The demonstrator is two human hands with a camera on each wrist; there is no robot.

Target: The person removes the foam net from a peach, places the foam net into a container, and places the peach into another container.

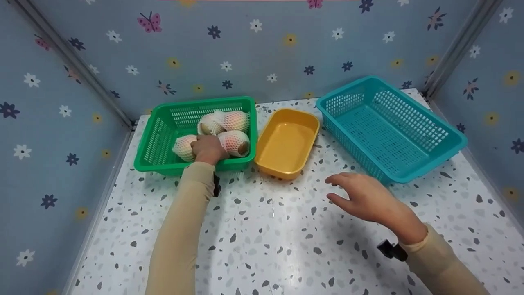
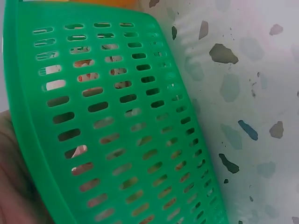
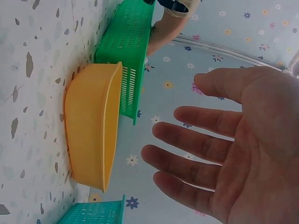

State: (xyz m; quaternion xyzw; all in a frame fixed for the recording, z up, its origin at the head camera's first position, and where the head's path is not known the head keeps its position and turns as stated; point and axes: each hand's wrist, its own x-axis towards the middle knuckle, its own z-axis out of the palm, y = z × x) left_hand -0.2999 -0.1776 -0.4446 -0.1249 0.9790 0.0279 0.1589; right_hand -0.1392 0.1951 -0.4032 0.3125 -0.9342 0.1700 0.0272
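Observation:
My left hand (image 1: 209,149) reaches over the near wall of the green basket (image 1: 194,167), back of the hand up, among several round fruits in white foam nets. Its bent fingers are right at the left netted fruit (image 1: 184,147); another netted fruit (image 1: 234,143) is close on its other side. I cannot tell whether the fingers grip one, as the fingertips are hidden. In the left wrist view the slotted basket wall (image 2: 154,107) covers most of the hand. My right hand (image 1: 366,198) hovers over the table with fingers and thumb apart, holding nothing.
A yellow tub (image 1: 286,141) stands right beside the green basket. To the right is an angled turquoise basket (image 1: 389,127) with nothing visible in it. Flower-patterned panels (image 1: 245,53) border the speckled white table (image 1: 254,246) at the back and sides.

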